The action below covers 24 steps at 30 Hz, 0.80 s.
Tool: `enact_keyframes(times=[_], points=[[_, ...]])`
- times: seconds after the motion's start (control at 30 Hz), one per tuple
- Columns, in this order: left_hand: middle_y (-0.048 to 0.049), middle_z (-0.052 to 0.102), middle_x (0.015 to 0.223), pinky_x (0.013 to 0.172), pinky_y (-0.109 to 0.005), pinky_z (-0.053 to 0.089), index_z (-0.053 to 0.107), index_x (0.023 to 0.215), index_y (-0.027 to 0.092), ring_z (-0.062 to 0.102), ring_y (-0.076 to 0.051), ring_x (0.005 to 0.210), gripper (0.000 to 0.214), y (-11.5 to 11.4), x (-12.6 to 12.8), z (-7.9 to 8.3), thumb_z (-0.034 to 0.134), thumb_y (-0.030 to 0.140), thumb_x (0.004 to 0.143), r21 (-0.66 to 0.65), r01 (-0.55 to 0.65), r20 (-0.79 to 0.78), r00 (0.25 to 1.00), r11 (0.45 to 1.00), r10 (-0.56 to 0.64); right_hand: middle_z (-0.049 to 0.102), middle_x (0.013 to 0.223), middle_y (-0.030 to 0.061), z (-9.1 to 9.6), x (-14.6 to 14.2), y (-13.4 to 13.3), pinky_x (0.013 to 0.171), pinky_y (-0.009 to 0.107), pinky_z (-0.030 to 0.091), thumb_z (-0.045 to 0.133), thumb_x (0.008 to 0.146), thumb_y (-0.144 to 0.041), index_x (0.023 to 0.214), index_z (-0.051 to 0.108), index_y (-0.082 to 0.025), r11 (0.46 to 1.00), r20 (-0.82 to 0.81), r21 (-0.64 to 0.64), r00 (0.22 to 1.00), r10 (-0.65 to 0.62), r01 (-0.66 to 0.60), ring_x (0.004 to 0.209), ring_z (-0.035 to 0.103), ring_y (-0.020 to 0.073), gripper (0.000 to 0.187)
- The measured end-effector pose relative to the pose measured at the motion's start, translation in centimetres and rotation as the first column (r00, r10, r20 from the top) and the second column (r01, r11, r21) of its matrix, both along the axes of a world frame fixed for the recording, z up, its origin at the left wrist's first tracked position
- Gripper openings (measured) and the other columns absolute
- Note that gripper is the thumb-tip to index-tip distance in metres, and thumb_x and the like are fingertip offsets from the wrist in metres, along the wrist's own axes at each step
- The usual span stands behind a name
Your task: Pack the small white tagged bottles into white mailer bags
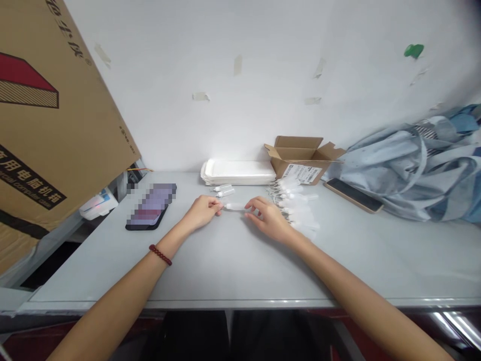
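Observation:
A small white tube (235,206) with a narrow tip lies crosswise between my two hands, just above or on the table. My left hand (203,211) is closed in a pinch on its narrow left end, hiding the very tip. At the other end, the thumb and forefinger of my right hand (267,219) are curved around the tube's clear tail. Two similar tubes (224,190) lie behind it. Right of my right hand is a pile of several more such tubes (296,203), their thin wire-like ends pointing left.
A stack of white envelope-like sheets (240,172) and an open cardboard box (300,155) stand against the wall. One phone (152,208) lies at left, another phone (353,195) at right beside a pale blue cloth bag (398,165). A large carton (60,125) leans in from the left.

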<state>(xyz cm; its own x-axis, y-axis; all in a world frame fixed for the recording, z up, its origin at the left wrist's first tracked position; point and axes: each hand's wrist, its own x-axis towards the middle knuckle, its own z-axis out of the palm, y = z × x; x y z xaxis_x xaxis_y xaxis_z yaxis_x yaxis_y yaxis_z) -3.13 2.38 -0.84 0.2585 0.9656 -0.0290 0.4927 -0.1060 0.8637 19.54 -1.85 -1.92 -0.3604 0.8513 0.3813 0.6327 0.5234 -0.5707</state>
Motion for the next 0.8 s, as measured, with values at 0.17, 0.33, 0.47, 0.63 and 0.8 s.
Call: enact_keyframes(times=[0.17,0.33,0.47,0.63,0.8], points=[[0.0000,0.056,0.059,0.056,-0.024,0.035,0.066,0.068,0.014,0.048,-0.012,0.054,0.024,0.1,-1.1,1.3,0.064,0.037,0.070,-0.048,0.062,-0.004,0.998,0.997,-0.062,0.058,0.110,0.0099,-0.1,-0.2,-0.4,0.086,0.036,0.048,0.055,0.087,-0.023,0.108,0.057,-0.020,0.994,0.084,0.049,0.992,0.097,-0.101,0.099,0.058,0.0214,0.021],[-0.0025,0.060,0.062,0.051,-0.024,0.030,0.070,0.075,0.013,0.050,-0.013,0.058,0.027,0.3,-2.8,2.9,0.063,0.039,0.071,-0.167,0.070,-0.082,0.993,0.984,-0.085,0.058,0.116,0.0119,-0.1,-0.6,-0.6,0.094,0.041,0.047,0.056,0.087,-0.024,0.116,0.055,-0.018,0.981,0.114,0.062,0.977,0.178,-0.186,0.108,0.054,0.0240,0.029],[-0.0064,0.067,0.075,0.051,-0.024,0.031,0.070,0.072,0.013,0.053,-0.014,0.059,0.026,0.6,-4.2,3.5,0.066,0.038,0.068,-0.202,0.029,-0.121,0.991,0.979,-0.054,0.059,0.118,0.0125,0.0,-1.0,-0.9,0.095,0.043,0.046,0.057,0.087,-0.026,0.119,0.055,-0.017,0.966,0.126,0.061,0.962,0.243,-0.252,0.110,0.053,0.0250,0.033],[-0.0025,0.060,0.055,0.053,-0.025,0.034,0.064,0.058,0.013,0.050,-0.013,0.051,0.021,1.1,-3.8,2.3,0.062,0.030,0.071,-0.109,-0.101,-0.243,0.967,0.989,0.072,0.059,0.120,0.0134,0.1,-1.4,-1.1,0.096,0.044,0.045,0.055,0.089,-0.033,0.121,0.055,-0.016,0.951,0.122,0.069,0.948,0.292,-0.302,0.113,0.052,0.0253,0.036],[-0.0006,0.056,0.047,0.053,-0.025,0.035,0.061,0.056,0.017,0.052,-0.016,0.051,0.025,1.5,-2.2,0.4,0.056,0.030,0.077,0.107,-0.161,-0.361,0.913,0.981,0.189,0.053,0.133,0.0145,-0.1,-2.1,-0.9,0.099,0.046,0.041,0.054,0.089,-0.045,0.125,0.053,-0.017,0.957,0.193,0.040,0.942,0.275,-0.287,0.121,0.047,0.0278,0.046]])
